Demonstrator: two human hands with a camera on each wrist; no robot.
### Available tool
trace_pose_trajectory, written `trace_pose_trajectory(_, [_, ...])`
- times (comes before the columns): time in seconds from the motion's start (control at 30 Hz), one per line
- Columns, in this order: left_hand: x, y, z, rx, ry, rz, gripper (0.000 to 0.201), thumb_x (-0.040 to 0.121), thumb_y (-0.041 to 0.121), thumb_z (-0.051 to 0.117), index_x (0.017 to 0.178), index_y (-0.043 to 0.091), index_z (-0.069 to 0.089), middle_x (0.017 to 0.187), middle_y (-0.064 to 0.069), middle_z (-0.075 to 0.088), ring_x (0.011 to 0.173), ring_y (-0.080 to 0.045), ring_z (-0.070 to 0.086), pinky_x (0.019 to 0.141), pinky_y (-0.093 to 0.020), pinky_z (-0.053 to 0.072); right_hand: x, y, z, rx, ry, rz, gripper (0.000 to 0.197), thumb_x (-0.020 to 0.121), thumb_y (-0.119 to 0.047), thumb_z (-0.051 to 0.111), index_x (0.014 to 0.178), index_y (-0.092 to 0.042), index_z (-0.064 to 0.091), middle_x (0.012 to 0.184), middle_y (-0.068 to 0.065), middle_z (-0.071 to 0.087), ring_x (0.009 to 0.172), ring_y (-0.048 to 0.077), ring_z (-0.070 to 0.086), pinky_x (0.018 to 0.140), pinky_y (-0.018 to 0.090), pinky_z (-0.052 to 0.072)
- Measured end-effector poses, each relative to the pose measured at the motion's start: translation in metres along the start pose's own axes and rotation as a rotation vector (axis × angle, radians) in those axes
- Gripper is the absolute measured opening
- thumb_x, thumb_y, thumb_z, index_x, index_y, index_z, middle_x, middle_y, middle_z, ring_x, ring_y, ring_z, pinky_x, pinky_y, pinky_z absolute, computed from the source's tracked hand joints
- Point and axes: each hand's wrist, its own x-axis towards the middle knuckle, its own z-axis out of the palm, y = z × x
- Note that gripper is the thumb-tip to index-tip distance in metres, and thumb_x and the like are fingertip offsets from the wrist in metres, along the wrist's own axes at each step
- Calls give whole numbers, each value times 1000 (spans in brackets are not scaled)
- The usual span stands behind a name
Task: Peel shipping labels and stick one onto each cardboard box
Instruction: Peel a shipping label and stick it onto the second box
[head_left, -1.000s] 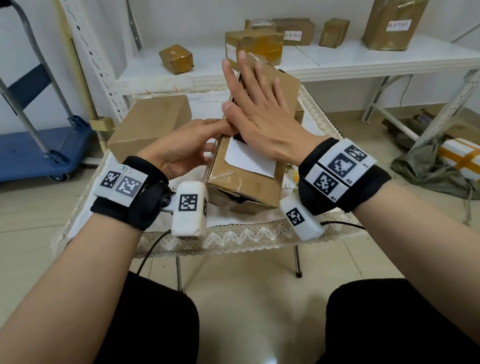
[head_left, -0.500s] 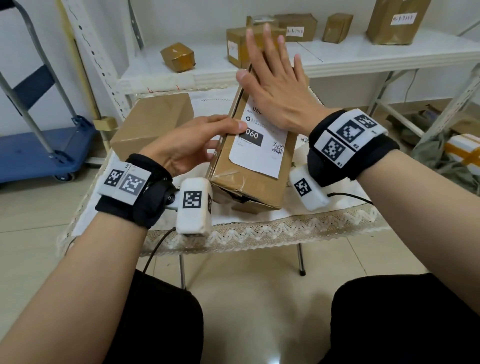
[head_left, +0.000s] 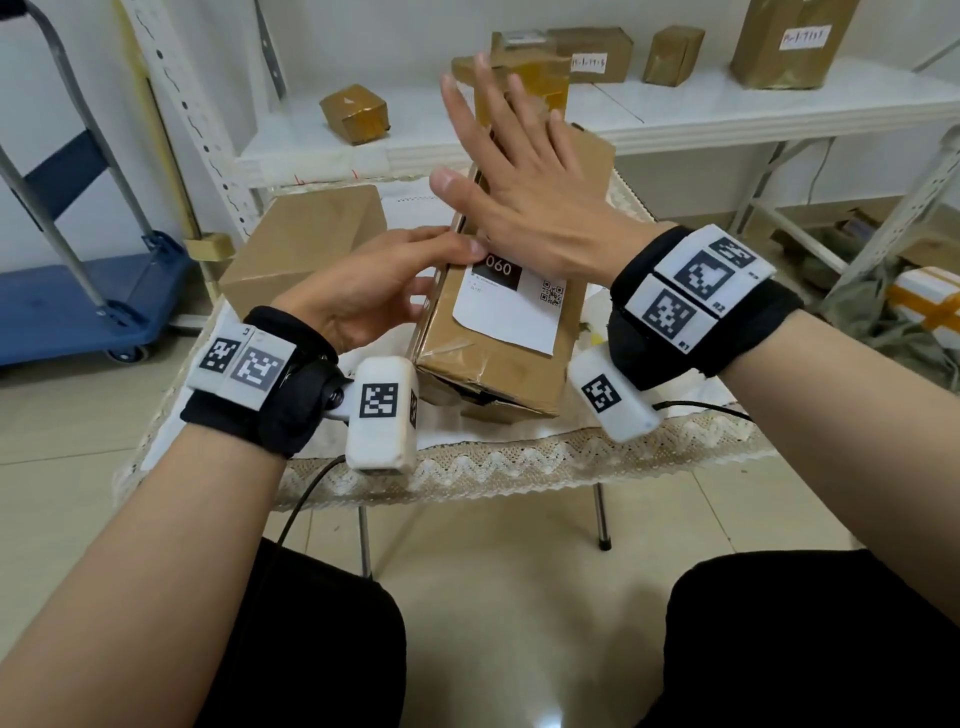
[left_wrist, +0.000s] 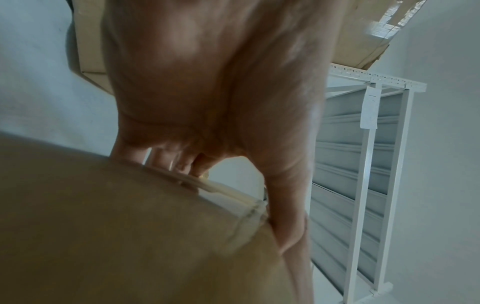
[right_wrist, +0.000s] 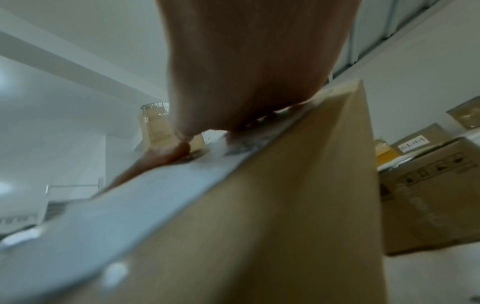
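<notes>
A long cardboard box (head_left: 498, 379) lies tilted on the table, its top face toward me. A white shipping label (head_left: 506, 317) with "060" and a QR code is stuck on that face. My left hand (head_left: 415, 270) grips the box's left edge, thumb on top and fingers curled down the side; the left wrist view shows this hand (left_wrist: 207, 92) around the box (left_wrist: 103, 226). My right hand (head_left: 524, 192) lies flat with straight, spread fingers, its palm on the label's upper part. The right wrist view shows the palm (right_wrist: 246, 72) on the label (right_wrist: 130, 201).
A second plain cardboard box (head_left: 306, 244) stands on the table to the left. The small table has a lace cloth edge (head_left: 519, 462). Behind it a white shelf (head_left: 727, 114) carries several boxes, some labelled. A blue trolley (head_left: 78, 312) stands far left, and a taped parcel (head_left: 930, 301) lies on the floor right.
My right hand slid up the label away from me, uncovering its lower part, then came back slightly. The left hand kept its hold on the box edge.
</notes>
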Motion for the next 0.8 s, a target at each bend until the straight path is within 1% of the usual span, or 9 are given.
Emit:
trace_pose_trajectory(0.17, [0,-2,-1,44,-3,9,69,71,49,77,127,10,66,121,-14,70,101,-23,62,85,-33,44,0,7,0,-9,18,23,76,104,-65,21,164,-28,-8,171,5,-20,157,29,-19,125,57,-10])
trace_pose_trajectory(0.3, [1,0,1,43,-2,-8,50,71,48,76,112,19,69,106,1,73,90,-13,66,75,-26,47,3,13,-1,-13,9,74,76,103,-66,18,163,-29,-10,171,3,-21,157,29,-19,126,57,-9])
trace_pose_trajectory(0.37, [1,1,3,40,-4,-22,45,71,48,76,107,21,71,105,0,74,84,-11,66,73,-24,47,3,18,-1,8,10,105,73,105,-63,17,163,-29,-11,171,3,-21,157,28,-19,126,57,-9])
trace_pose_trajectory(0.47, [2,2,5,35,6,-51,37,71,50,77,99,25,78,114,-3,74,92,-16,65,84,-30,45,-1,23,2,51,13,125,73,105,-61,16,163,-28,-11,171,4,-21,157,28,-19,126,57,-10])
trace_pose_trajectory(0.6, [2,0,4,-17,38,-44,26,74,46,76,91,26,76,107,-2,70,76,-10,64,76,-27,48,-8,16,9,63,10,57,74,104,-62,16,164,-26,-10,171,4,-21,157,27,-20,125,55,-12])
trace_pose_trajectory(0.67, [1,-1,1,-54,48,-40,36,70,48,77,99,26,76,119,-11,68,96,-19,65,98,-39,52,-13,13,10,28,32,25,77,102,-64,15,164,-25,-8,171,6,-19,157,30,-20,124,58,-13])
trace_pose_trajectory(0.7, [0,0,0,-71,56,-37,39,70,48,77,102,27,76,125,-14,67,104,-24,63,108,-45,46,-15,11,9,11,45,17,78,101,-65,14,164,-24,-6,171,7,-19,157,32,-20,124,59,-12])
trace_pose_trajectory(0.73, [-1,1,0,-81,64,-28,39,70,48,76,103,27,76,126,-15,66,107,-26,61,111,-47,42,-16,10,8,3,53,15,80,100,-66,14,164,-24,-6,171,8,-18,157,33,-21,124,60,-12])
trace_pose_trajectory(0.8, [-3,2,-1,-88,77,-25,36,70,47,76,100,27,77,117,-11,66,101,-25,60,101,-39,46,-18,7,8,4,50,13,80,99,-66,14,164,-24,-6,171,8,-18,156,34,-21,124,59,-13])
